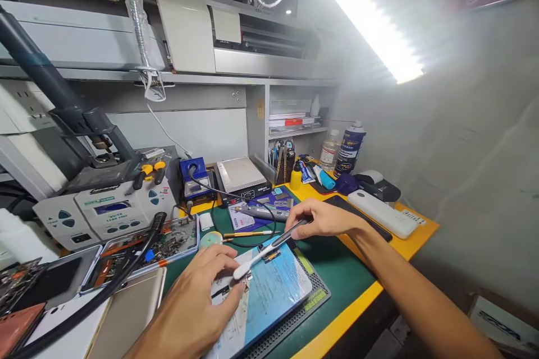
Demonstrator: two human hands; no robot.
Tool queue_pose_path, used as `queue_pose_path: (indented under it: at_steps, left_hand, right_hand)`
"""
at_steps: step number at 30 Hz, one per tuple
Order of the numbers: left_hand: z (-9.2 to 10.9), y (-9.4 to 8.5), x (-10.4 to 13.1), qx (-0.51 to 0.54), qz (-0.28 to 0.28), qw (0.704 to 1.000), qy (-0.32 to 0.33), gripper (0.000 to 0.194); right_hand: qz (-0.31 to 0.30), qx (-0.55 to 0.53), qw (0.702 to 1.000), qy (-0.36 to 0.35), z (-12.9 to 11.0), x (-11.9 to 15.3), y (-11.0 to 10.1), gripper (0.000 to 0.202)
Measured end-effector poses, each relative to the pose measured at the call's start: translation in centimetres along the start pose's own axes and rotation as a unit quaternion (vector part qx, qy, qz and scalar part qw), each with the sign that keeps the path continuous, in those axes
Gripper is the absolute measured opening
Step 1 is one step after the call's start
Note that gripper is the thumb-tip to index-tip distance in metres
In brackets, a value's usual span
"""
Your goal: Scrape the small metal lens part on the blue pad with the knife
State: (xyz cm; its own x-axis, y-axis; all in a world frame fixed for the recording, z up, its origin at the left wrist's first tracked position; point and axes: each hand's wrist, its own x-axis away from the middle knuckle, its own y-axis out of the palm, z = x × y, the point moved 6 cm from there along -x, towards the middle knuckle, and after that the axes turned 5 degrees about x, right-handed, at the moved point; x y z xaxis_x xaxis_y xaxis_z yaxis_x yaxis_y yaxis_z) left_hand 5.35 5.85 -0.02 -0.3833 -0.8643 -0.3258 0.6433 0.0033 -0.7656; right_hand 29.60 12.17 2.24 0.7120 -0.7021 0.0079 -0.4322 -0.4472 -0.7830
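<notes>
My right hand grips the dark handle of a toothbrush, which slants down to the left. The white brush head lies between the fingers and thumb of my left hand, over a flat blue-and-white printed slab with a shiny surface. Small dark electronic parts lie on the slab near the brush. My left hand rests on the slab's left side with thumb and fingers apart; its fingertips partly hide what lies under them. Beneath the slab is a grey perforated mat.
A black hose crosses the left foreground over a parts tray and several phones or tablets. A hot-air station stands behind them. Beyond the slab lie a grey pen-like tool and its cable. A white power bank is at right.
</notes>
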Motion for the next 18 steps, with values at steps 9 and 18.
queue_pose_path:
  at_steps: [9,18]
  left_hand:
    - [0.02,-0.04,0.04,-0.030,0.007,0.999,0.039,0.015]
    - [-0.20,-0.22,0.16,-0.064,0.021,0.994,0.083,0.016]
  right_hand:
    - [-0.022,0.007,1.000,0.009,-0.10,-0.06,0.56,0.020]
    - [-0.045,-0.002,0.999,0.015,0.39,0.51,0.36,0.019]
